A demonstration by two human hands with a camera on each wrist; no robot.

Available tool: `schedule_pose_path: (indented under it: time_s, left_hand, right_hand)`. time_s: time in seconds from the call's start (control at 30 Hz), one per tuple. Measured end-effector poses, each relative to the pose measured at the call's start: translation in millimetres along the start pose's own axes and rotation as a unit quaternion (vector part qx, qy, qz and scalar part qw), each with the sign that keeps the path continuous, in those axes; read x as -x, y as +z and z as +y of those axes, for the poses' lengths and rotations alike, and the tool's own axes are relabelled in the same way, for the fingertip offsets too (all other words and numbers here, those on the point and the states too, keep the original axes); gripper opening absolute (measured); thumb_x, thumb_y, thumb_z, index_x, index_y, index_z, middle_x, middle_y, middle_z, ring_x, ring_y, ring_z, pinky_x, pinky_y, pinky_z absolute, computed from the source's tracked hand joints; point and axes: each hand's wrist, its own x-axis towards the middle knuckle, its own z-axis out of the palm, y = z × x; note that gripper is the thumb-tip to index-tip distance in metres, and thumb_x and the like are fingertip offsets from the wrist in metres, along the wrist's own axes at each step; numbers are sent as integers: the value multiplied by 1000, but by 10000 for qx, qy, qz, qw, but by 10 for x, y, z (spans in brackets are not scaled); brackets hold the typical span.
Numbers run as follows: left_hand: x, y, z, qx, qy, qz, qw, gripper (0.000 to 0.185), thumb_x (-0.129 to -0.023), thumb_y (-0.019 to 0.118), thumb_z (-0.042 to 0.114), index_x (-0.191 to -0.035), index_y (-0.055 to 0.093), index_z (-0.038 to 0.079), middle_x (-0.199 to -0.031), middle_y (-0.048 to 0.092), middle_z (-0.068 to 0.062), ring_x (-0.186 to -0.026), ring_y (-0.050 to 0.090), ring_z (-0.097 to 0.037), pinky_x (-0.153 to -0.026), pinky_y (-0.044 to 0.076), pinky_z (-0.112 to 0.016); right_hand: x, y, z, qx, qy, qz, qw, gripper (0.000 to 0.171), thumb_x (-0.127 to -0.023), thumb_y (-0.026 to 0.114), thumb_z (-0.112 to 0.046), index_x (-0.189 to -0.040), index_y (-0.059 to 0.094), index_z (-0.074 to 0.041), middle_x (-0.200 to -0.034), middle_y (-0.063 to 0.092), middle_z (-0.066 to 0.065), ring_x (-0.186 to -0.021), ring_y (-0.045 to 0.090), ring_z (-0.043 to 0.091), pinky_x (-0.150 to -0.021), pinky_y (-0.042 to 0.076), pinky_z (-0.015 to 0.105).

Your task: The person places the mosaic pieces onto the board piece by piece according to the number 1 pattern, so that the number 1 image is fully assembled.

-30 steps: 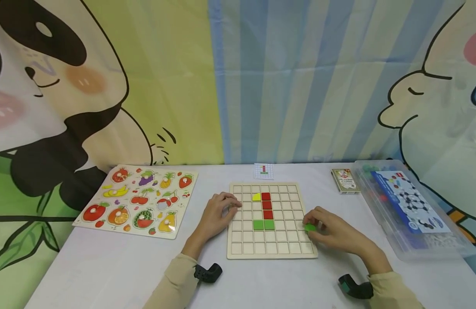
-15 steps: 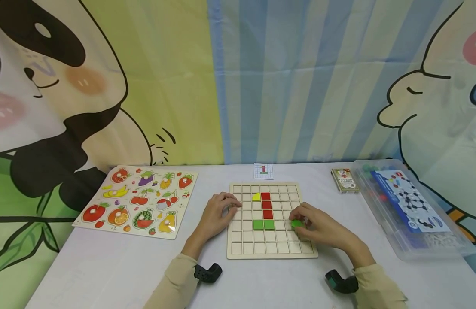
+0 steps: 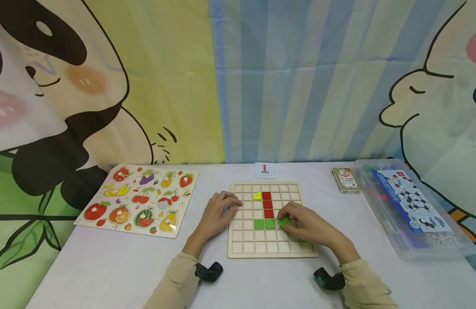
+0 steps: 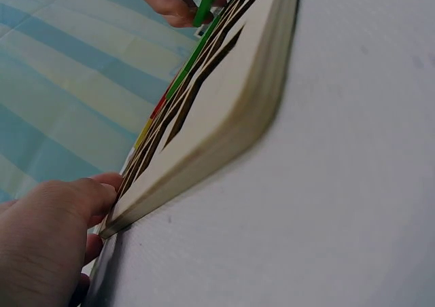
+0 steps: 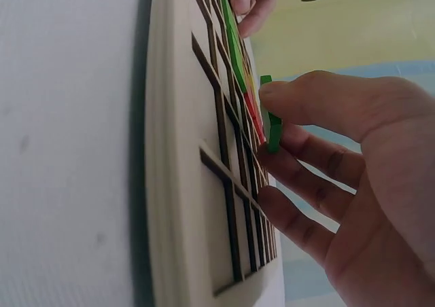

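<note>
Your right hand (image 3: 305, 225) pinches a green tile (image 3: 284, 221) between thumb and fingertips just above the wooden grid board (image 3: 238, 253) on the counter (image 3: 106, 266) — right beside the two green tiles (image 3: 264, 223) already seated under the red column (image 3: 267, 204). Your left hand (image 3: 218, 212) rests with curled fingers on the board's left edge, holding nothing — a fruit puzzle (image 3: 137, 199) lies well apart to its left.

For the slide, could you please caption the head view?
Right hand pinches a green tile over the grid board.
</note>
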Motion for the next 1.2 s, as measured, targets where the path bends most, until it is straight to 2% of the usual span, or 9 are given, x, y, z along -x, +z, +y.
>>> schedule_pose_path:
  time_s: [0.1, 0.27, 0.53, 0.77, 1.2]
  left_hand:
    - [-7, 0, 4, -7, 0, 7, 10000, 12, -89, 64, 16, -96, 71, 22, -109, 61, 4, -97, 52, -17, -83, 40, -37]
    - [-14, -1, 11, -15, 15, 1, 10000, 13, -89, 64, 16, -97, 71, 22, -109, 61, 4, -97, 52, -16, -83, 40, -37]
    - [-12, -13, 19, 15, 30, 2, 10000, 12, -88, 64, 15, -96, 72, 21, -109, 61, 2, -97, 53, -18, -83, 41, -38]
    - [-6, 0, 0, -35, -47, -31, 10000, 12, -88, 65, 16, -96, 71, 23, -109, 61, 5, -97, 52, -16, -84, 41, -37]
    - [-5, 1, -7, -10, -19, -58, 10000, 12, -89, 64, 16, -97, 71, 22, -110, 61, 4, -99, 52, -17, -84, 41, -39]
  right_hand:
    - [-23, 27, -10, 26, -41, 19, 10000, 22, -85, 68, -15, -105, 60, -18, -104, 58, -7, -90, 54, 11, -82, 48, 31]
    - [-35, 51, -30, 82, 151, -70, 9998, 22, -85, 68, -18, -105, 60, -20, -106, 57, -10, -94, 53, 9, -87, 47, 31]
    - [-36, 56, -38, 112, 250, -119, 9996, 22, -85, 68, -18, -106, 60, -18, -106, 57, -7, -94, 53, 10, -88, 46, 32]
    - [-33, 70, -15, 124, -3, -18, 9999, 22, -85, 69, -15, -104, 60, -18, -106, 58, -7, -95, 53, 11, -86, 46, 33]
    - [-36, 91, 19, 185, -148, 14, 9997, 20, -86, 68, -13, -104, 60, -18, -105, 58, -8, -97, 53, 10, -87, 46, 32]
